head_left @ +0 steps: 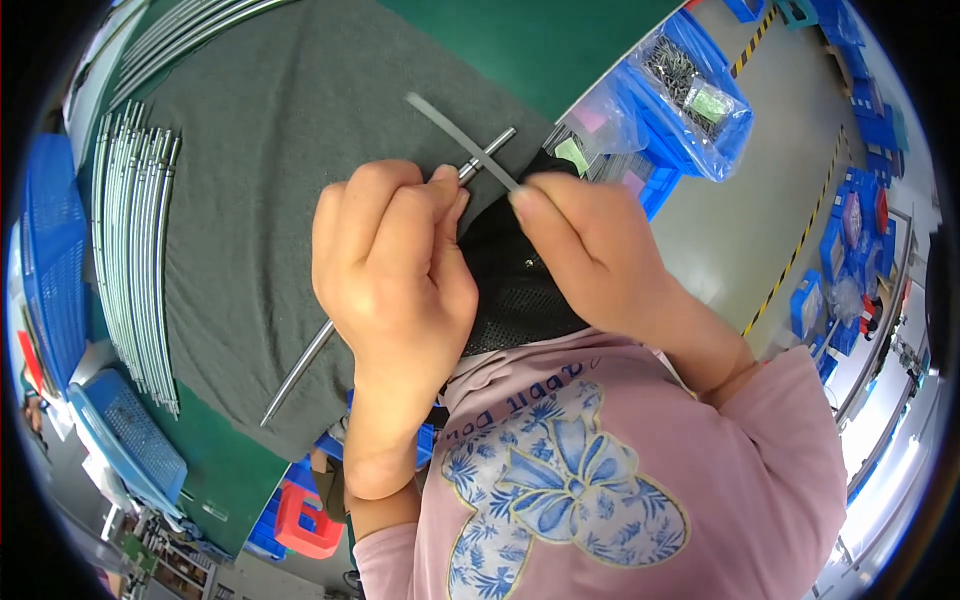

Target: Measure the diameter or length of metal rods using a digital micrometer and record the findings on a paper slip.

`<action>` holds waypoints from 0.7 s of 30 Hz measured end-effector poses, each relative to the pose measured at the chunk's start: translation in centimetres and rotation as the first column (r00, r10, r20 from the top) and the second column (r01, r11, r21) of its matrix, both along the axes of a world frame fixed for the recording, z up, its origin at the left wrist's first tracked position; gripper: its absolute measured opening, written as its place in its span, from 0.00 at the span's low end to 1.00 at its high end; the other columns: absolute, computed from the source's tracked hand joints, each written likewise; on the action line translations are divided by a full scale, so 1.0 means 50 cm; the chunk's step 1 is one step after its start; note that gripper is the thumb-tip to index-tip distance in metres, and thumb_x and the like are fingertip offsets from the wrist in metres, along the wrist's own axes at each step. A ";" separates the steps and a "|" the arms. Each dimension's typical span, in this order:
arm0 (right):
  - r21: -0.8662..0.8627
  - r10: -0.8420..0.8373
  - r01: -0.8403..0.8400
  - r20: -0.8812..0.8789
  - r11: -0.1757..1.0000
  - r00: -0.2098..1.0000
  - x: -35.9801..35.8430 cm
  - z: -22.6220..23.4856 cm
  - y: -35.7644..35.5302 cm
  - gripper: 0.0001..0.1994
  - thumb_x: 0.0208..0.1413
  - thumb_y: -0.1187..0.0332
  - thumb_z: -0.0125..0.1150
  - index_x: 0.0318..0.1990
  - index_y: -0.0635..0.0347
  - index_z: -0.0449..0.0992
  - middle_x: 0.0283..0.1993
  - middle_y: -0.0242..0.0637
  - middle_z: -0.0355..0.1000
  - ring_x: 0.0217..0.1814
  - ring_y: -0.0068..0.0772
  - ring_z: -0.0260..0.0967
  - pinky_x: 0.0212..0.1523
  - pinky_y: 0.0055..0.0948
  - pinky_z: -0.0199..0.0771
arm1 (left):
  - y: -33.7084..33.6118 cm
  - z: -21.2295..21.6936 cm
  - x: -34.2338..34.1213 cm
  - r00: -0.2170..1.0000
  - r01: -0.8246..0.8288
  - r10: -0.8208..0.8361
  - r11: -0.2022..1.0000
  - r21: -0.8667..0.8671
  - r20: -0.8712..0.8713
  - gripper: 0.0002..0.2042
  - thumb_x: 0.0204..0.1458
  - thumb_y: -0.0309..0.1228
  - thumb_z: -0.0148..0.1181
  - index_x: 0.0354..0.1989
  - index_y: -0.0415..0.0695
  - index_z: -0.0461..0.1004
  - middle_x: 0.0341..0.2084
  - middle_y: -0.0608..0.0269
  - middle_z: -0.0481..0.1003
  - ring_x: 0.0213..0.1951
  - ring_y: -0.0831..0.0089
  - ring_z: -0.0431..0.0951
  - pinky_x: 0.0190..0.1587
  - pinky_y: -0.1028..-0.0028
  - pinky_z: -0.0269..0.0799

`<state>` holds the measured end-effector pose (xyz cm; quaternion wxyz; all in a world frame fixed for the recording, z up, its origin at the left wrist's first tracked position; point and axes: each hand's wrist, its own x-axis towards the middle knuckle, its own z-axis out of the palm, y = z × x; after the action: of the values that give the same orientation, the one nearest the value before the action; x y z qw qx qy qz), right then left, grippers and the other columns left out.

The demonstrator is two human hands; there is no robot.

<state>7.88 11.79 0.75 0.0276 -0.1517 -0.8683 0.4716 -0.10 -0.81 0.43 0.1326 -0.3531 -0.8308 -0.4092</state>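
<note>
My left hand is closed round a thin metal rod, thumb and forefinger pinching it close to its far end. The rod slants from lower left to upper right, and its stepped tip shows beyond my fingers. My right hand grips one end of a flat grey strip that looks like a file, slightly blurred. The strip lies across the rod near its tip; whether they touch is hard to tell. A dark grey cloth is spread on the table under both hands.
A row of metal rods lies at the left of the cloth, with more rods at the far left. Blue baskets stand along the left edge. At far right, a blue bin holds small metal parts. A red stool stands below the table.
</note>
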 end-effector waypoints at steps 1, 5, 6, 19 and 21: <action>-0.020 0.002 -0.003 -0.013 1.000 1.000 -0.011 0.001 0.000 0.12 0.51 0.67 0.49 0.18 0.59 0.66 0.13 0.42 0.62 0.17 0.47 0.63 0.16 0.37 0.58 | -0.001 -0.001 0.000 1.000 0.002 -0.002 1.000 -0.002 -0.019 0.07 0.32 0.17 0.60 0.21 0.40 0.70 0.20 0.63 0.67 0.21 0.67 0.63 0.23 0.73 0.60; -0.064 -0.007 0.008 0.024 0.998 1.000 0.016 0.002 -0.002 0.13 0.52 0.65 0.47 0.19 0.59 0.67 0.14 0.43 0.64 0.18 0.48 0.63 0.17 0.39 0.59 | 0.001 -0.002 0.007 1.000 -0.024 0.024 1.000 0.005 -0.010 0.07 0.32 0.17 0.60 0.20 0.40 0.70 0.20 0.63 0.67 0.22 0.67 0.64 0.23 0.73 0.60; -0.044 0.002 -0.002 0.008 0.999 1.000 0.016 0.007 -0.002 0.13 0.52 0.65 0.47 0.19 0.59 0.67 0.14 0.43 0.64 0.18 0.47 0.63 0.17 0.38 0.59 | 0.001 -0.001 0.007 1.000 -0.019 0.019 1.000 0.002 -0.008 0.07 0.32 0.17 0.60 0.20 0.40 0.70 0.20 0.63 0.67 0.22 0.67 0.64 0.23 0.73 0.60; 0.031 0.036 -0.038 0.060 0.999 0.998 0.057 0.006 0.015 0.12 0.50 0.66 0.51 0.18 0.59 0.65 0.12 0.43 0.61 0.16 0.47 0.62 0.15 0.38 0.57 | -0.001 0.002 0.010 0.998 -0.040 0.041 0.999 -0.028 0.040 0.06 0.33 0.17 0.60 0.20 0.39 0.70 0.21 0.62 0.67 0.23 0.67 0.65 0.24 0.73 0.61; -0.065 0.062 -0.057 0.070 0.996 0.996 0.064 0.015 0.039 0.11 0.50 0.67 0.52 0.19 0.60 0.65 0.13 0.43 0.61 0.16 0.46 0.62 0.16 0.37 0.57 | -0.003 0.003 0.008 0.999 -0.040 0.041 0.999 -0.036 0.028 0.06 0.33 0.18 0.60 0.20 0.39 0.70 0.21 0.62 0.67 0.23 0.67 0.65 0.24 0.73 0.61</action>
<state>11.10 13.72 1.50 -0.0224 -0.1435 -0.8576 0.4934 0.30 -0.94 0.59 0.1225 -0.3324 -0.8468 -0.3967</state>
